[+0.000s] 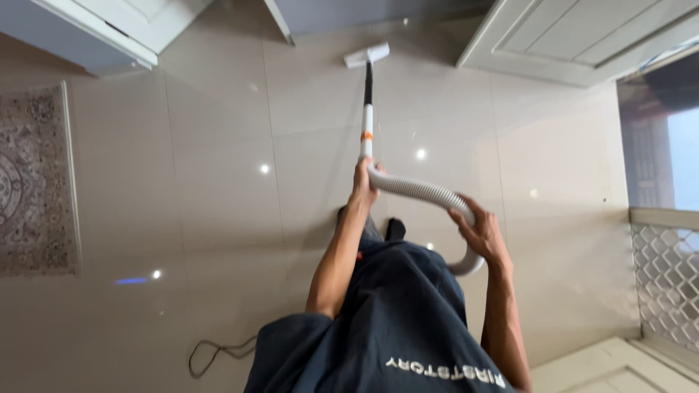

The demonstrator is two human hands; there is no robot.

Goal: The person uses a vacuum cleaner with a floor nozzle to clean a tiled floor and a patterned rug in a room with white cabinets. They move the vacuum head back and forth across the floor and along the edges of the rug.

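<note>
Item: vacuum cleaner in use on a glossy beige tile floor (218, 204); all places given from the ribbed hose (426, 193).

1. Dark shirt (393, 320), nearest the camera, below the hose; a line of white lettering runs along its lower edge.
2. Thin dark cord (218, 353), looped on the tiles well to the left of and below the hose.
3. Right hand (482, 234), fingers curled over the hose at the top of its bend, closed around it.
4. Hose: pale grey, ribbed, arching from the wand across to the right and curling down behind the right hand.
5. Left hand (362, 185), wrapped tight around the hose's left end, where it meets the wand.
6. Wand (368, 109), rising from the hose's left end; white lower section with an orange band, black upper section.
7. Floor head (367, 54), white, flat, at the wand's far tip, resting on the tiles.
8. Patterned rug (33, 182), far left of the hose.
9. White panelled doors (582, 36), beyond the hose, upper right.
10. White lattice screen (666, 284), far right of the hose.
</note>
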